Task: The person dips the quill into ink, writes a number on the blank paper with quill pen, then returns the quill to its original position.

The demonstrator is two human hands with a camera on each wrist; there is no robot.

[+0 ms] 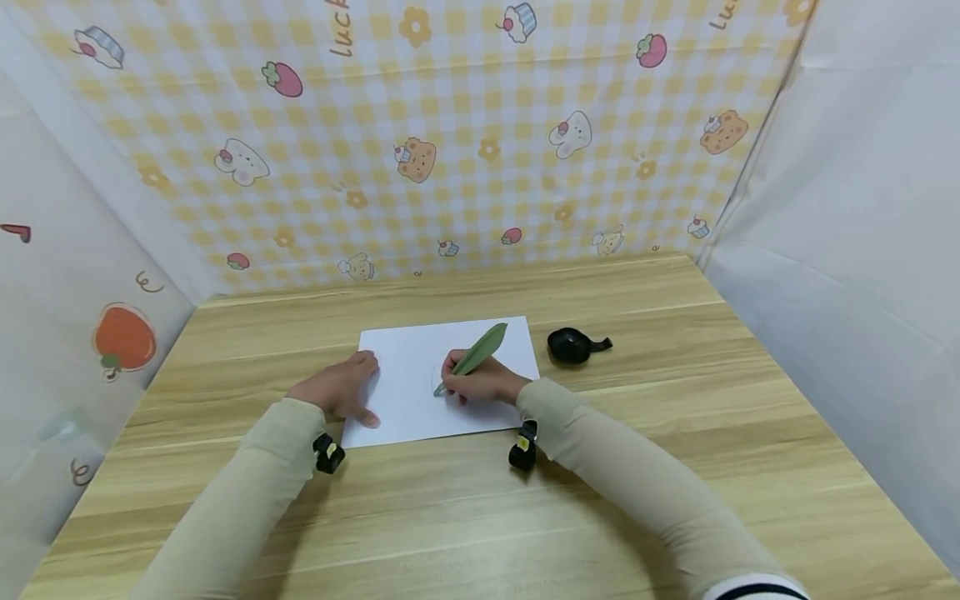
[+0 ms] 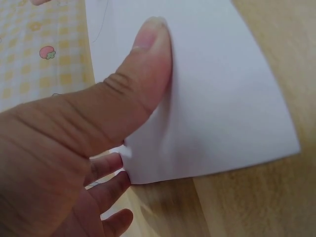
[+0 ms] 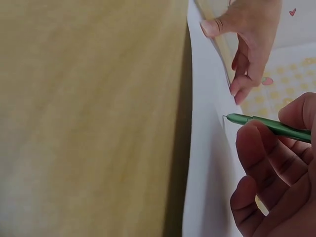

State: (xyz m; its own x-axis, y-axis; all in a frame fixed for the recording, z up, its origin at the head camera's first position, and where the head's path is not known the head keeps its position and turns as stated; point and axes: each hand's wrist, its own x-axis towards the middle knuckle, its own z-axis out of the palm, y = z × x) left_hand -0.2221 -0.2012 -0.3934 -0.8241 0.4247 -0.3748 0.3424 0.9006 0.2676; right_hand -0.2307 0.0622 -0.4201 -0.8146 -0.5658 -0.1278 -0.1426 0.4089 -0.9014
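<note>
A sheet of white paper lies on the wooden table, with a thin curved line drawn on it. My right hand pinches a green leaf-shaped pen, tilted, its broad leaf end pointing up and away. In the right wrist view the tip of the pen meets the paper at the drawn line. At the paper's left side, my left hand rests with its thumb extended over the sheet. Its other fingers lie along the left edge; some fingertips are hidden.
A shiny black rounded object with a narrow neck lies right of the paper; its kind is unclear. A yellow checked cloth hangs behind the table, with white cloth walls at both sides. Bare wood lies in front of the paper.
</note>
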